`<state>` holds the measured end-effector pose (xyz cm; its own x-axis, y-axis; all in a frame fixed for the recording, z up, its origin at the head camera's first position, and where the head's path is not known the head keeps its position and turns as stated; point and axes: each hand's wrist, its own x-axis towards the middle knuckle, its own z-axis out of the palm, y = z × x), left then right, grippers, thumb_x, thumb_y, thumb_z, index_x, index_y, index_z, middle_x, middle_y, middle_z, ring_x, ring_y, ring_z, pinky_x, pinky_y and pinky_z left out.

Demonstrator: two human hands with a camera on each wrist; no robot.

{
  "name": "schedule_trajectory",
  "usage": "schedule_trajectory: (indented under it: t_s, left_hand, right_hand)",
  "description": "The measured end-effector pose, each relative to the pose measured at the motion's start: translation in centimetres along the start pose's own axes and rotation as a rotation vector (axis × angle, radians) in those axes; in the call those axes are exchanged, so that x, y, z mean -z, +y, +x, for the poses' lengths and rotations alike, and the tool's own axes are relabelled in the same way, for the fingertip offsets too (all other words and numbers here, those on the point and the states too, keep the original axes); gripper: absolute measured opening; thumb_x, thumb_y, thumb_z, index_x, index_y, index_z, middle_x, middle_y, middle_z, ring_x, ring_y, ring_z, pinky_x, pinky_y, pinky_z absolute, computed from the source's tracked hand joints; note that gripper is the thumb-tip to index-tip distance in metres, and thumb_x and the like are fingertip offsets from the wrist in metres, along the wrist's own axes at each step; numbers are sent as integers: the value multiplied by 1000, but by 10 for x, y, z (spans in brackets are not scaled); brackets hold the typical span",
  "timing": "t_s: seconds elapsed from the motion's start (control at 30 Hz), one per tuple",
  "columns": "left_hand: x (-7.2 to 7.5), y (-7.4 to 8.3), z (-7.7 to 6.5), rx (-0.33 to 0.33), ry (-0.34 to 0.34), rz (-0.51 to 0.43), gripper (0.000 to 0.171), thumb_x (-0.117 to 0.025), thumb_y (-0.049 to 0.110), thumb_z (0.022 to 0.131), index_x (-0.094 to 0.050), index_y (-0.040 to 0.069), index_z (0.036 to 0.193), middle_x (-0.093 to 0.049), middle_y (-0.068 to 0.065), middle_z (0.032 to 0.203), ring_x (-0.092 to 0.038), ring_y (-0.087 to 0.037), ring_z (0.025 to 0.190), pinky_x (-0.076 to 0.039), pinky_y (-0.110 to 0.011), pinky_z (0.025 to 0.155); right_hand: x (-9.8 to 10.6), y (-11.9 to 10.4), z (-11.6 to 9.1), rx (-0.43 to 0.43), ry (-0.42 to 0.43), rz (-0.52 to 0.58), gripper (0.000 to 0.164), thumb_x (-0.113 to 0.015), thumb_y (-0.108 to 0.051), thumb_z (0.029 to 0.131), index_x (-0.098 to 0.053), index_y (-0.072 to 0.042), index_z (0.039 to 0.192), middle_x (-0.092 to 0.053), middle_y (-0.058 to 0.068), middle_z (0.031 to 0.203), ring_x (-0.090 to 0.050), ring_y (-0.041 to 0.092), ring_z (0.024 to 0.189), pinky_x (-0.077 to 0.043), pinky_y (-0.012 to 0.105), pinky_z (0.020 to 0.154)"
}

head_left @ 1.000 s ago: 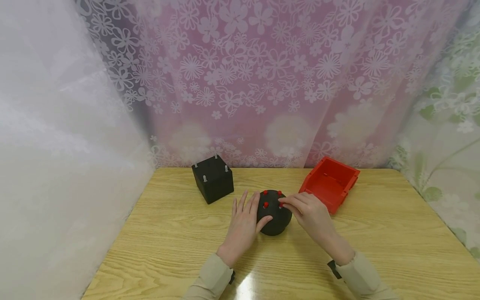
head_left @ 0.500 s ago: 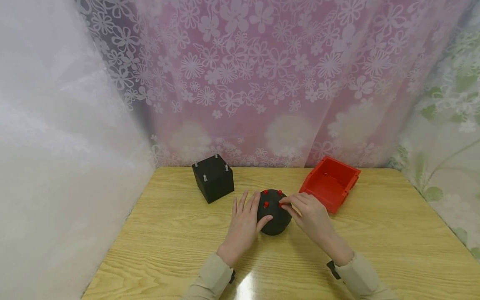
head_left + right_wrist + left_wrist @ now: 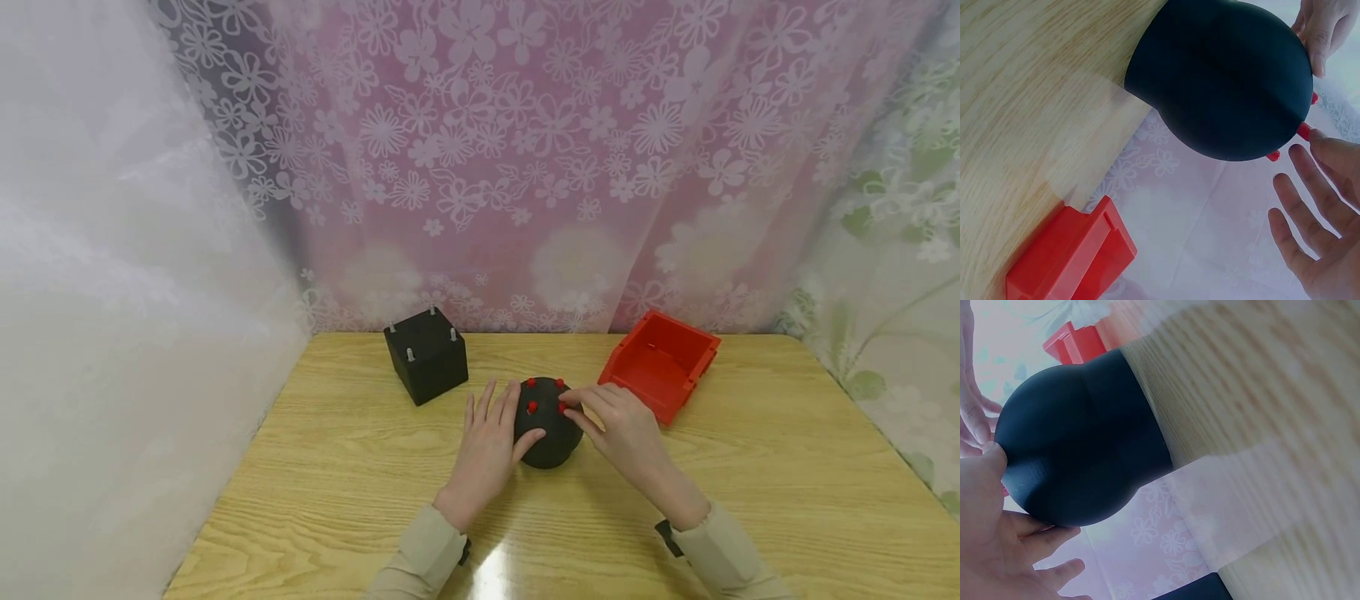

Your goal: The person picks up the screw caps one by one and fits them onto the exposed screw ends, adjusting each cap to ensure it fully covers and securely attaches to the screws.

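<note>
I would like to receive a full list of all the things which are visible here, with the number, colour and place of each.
table: 1, light wood, lower half of head view
curtain: 1, pink with pale flowers, behind table
side sheets: 2, whitish, right one with green leaves, left and right
box: 1, black, table's back left
grey pegs: 4, grey, on box top
bin: 1, red, table's back right
ball: 1, black, mid-table
red pegs: 4, red, on ball's upper part
sleeves: 2, beige, bottom of head view
straps: 2, black, at sleeve ends
left grip: 1, bare, against ball's left side
right grip: 1, bare, pinches nearest right of the red pegs
</note>
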<state>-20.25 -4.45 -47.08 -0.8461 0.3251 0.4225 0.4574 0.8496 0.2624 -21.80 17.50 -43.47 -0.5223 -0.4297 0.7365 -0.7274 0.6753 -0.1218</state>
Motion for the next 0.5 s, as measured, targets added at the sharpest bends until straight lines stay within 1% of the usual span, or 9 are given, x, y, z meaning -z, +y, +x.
schedule_trajectory:
  t_s: [0.13,0.27,0.4,0.5]
  left_hand:
    - [0,0,0,-14,17,5,77,-52,53,101,-32,5,159,-45,-13,156,-30,-37,150,-27,-63,118]
    - [-1,0,0,-14,24,2,77,-53,52,101,-33,4,158,-45,-13,156,-31,-37,149,-27,-63,118]
    - [-1,0,0,-6,14,3,77,-52,53,101,-33,5,158,-45,-12,156,-31,-37,150,-25,-62,119]
    - [0,-1,0,6,-1,-1,78,-50,54,102,-32,5,159,-43,-11,157,-29,-36,151,-24,-62,120]
  right_hand:
    - [3,2,-2,-31,-4,-5,38,-92,-8,70,-76,-9,105,-76,4,94,-70,21,80,-60,38,70]
    - [4,3,-6,-49,-4,-31,42,-91,-11,71,-75,-7,110,-75,7,98,-70,23,83,-61,41,73]
    - [4,5,-10,-55,-6,-58,49,-92,-12,71,-73,-5,115,-74,11,104,-71,27,86,-61,44,74]
    - [3,5,-14,-59,-23,-83,56,-92,-15,71,-71,-3,121,-73,15,110,-72,31,91,-61,47,76]
